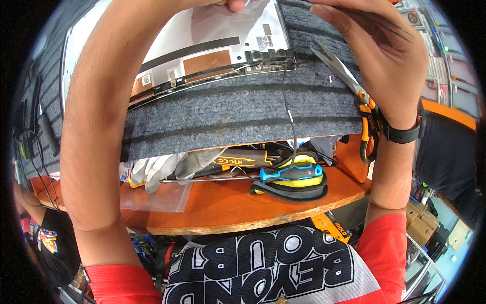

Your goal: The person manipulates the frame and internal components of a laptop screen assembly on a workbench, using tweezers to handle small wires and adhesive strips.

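Observation:
My left hand is mostly cut off by the top edge; only a fingertip shows, over a laptop lid panel with its inner side up. The panel is whitish, with copper foil, black strips and a metal hinge. My right hand is raised at the upper right, its fingers closed around slim black pointed tweezers, partly hidden by the hand. Just below it lie scissors with orange and black handles, blades parted, on the grey striped mat.
Under the mat, an orange wooden shelf holds grey-white gloves, a blue-handled screwdriver, a yellow and black padded item and a clear plastic bag. A thin black cable runs down from the hinge. Another person is at the left.

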A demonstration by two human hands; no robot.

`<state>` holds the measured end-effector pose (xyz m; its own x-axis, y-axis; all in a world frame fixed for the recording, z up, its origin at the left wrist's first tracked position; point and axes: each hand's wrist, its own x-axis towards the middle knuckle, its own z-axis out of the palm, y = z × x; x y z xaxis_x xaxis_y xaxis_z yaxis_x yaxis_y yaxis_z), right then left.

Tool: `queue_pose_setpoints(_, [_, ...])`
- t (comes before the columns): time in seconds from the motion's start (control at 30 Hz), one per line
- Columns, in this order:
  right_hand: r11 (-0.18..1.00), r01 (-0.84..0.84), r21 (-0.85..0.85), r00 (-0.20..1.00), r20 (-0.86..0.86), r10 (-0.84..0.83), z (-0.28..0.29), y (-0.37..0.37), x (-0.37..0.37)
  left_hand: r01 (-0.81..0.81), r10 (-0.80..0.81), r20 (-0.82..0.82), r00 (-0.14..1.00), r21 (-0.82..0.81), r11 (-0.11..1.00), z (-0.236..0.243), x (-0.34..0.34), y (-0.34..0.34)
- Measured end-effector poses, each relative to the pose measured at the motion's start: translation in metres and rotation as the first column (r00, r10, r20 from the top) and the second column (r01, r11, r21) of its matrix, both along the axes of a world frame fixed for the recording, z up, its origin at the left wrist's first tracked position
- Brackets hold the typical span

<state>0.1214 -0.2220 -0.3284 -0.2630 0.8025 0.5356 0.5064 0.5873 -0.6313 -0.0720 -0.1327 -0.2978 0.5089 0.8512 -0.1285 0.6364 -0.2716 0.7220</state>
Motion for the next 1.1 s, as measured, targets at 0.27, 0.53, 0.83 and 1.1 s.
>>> queue_pose_setpoints(0.27, [0.999, 0.002, 0.05, 0.992, 0.127, -0.009, -0.002, 0.006, 0.002, 0.027, -0.028, -0.058, 0.998, -0.013, 1.0, 0.008, -0.003, 0.001])
queue_pose_setpoints(0.53, [0.998, 0.057, 0.003, 0.983, 0.173, -0.056, 0.007, 0.002, -0.004, 0.013, -0.013, -0.067, 0.998, -0.005, 1.0, 0.011, -0.002, -0.002])
queue_pose_setpoints(0.83, [0.998, 0.03, 0.05, 0.975, 0.219, -0.04, 0.006, 0.005, 0.0, 0.089, -0.104, 0.064, 0.992, 0.202, 0.975, -0.012, -0.017, -0.008])
queue_pose_setpoints(1.1, [0.997, 0.042, 0.065, 0.976, 0.212, -0.055, 0.003, 0.003, -0.001, 0.037, -0.04, -0.056, 0.998, -0.045, 0.998, 0.011, -0.006, -0.001])
